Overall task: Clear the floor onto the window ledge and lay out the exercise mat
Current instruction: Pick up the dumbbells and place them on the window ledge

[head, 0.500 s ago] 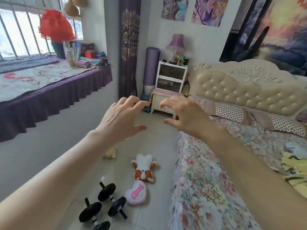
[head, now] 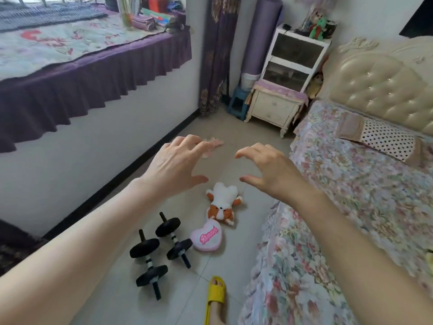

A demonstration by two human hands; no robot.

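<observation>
Both hands out in front over the floor, nothing held. Left hand (head: 174, 165) spread wide, fingers (head: 192, 143) apart and slightly curled, touching nothing. Right hand (head: 267, 168) likewise empty, fingers (head: 248, 151) hooked and parted, thumb clear of the rest. Step in hand judged to be the reach down for the first floor item; clearing not yet begun. Still on the tiles: plush dog (head: 222, 205) directly below the hands, heart cushion (head: 206, 235) touching its lower end, two dumbbells (head: 161, 252) side by side just left of the cushion, small pink toy (head: 212, 144) farther off, partly hidden behind the left fingertips. Window ledge (head: 70, 46) on the left, covered with a floral cloth, its far end already crowded with books and boxes. Exercise mat (head: 261, 34) rolled and standing upright in the far corner between curtain (head: 216, 52) and white cabinet (head: 296, 51). Recommended: soft items first, one per hand, set on the bare near stretch of the ledge; dumbbells one at a time by the bar, laid well back from the edge so as not to roll. Foot in yellow slipper (head: 215, 296) close to the dumbbells; care advised when lifting.
</observation>
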